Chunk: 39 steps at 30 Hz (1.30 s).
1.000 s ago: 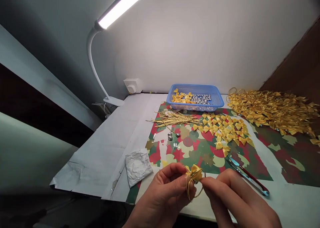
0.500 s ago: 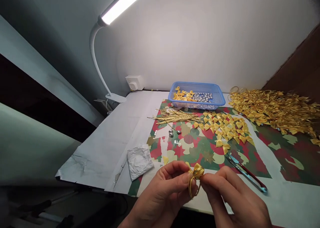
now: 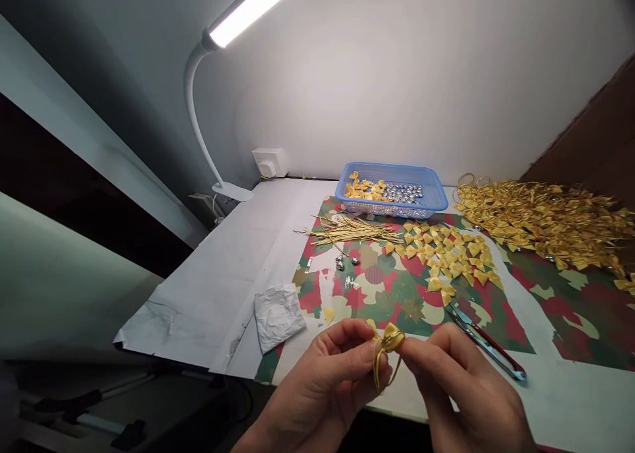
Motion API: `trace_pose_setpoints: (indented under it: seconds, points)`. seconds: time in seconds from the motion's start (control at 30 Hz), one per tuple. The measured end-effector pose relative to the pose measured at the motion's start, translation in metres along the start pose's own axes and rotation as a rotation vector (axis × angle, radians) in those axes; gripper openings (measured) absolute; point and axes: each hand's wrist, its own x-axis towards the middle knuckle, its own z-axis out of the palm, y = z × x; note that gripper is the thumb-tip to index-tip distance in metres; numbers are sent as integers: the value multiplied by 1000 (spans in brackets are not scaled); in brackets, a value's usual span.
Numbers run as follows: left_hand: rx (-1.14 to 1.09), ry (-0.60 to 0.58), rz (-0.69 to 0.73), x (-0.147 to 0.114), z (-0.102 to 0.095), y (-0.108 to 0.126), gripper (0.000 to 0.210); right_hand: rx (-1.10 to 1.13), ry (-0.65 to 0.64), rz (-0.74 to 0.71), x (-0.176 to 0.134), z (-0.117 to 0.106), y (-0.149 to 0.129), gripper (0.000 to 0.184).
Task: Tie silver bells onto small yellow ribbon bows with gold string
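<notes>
A gold ribbon bow [image 3: 393, 336] with thin gold cord [image 3: 377, 372] hanging below it is held up over the table's near edge. My left hand [image 3: 325, 383] pinches it from the left between thumb and fingers. On the other side, the thumb and forefinger of my right hand [image 3: 469, 387] are pressed together at the bow's right edge. The fingertips hide part of the bow and cord. Beyond my hands, many loose gold bows [image 3: 446, 251] lie on the patterned sheet [image 3: 387, 301], beside a bundle of gold cords [image 3: 354, 231] and several silver bells [image 3: 340, 262].
A blue basket [image 3: 391, 209] of bows and silver bells stands against the wall. To the right is a heap of corded bows [image 3: 550, 221]. Tweezers [image 3: 489, 347] lie near my right hand, a crumpled white paper [image 3: 279, 317] at left. A lit lamp [image 3: 201, 125] stands behind.
The view has shifted slightly. My right fingertips still touch the bow's right edge, and the bow has turned a little, showing more of its loop. My left hand keeps its pinch.
</notes>
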Motion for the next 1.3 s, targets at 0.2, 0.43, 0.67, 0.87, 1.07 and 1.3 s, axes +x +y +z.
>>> trace_pose_setpoints:
  seconds: [0.2,0.43,0.67,0.87,1.07,1.3]
  points:
    - [1,-8,3,-1,0,0,17,19,68,16,1,3,-3,17]
    - [-7,-10,-19,-2,0,0,17,61,86,46,-1,8,-5,16]
    - [33,-39,13,-2,-1,-1,17,76,62,20,-1,6,-3,15]
    - [46,-47,7,-3,-1,0,15,73,26,4,-1,4,-1,18]
    - [79,-79,31,-1,-4,-2,14,42,18,5,-3,2,-2,15]
    - [212,-68,142,-2,-4,-3,13,8,4,-16,-4,0,1,17]
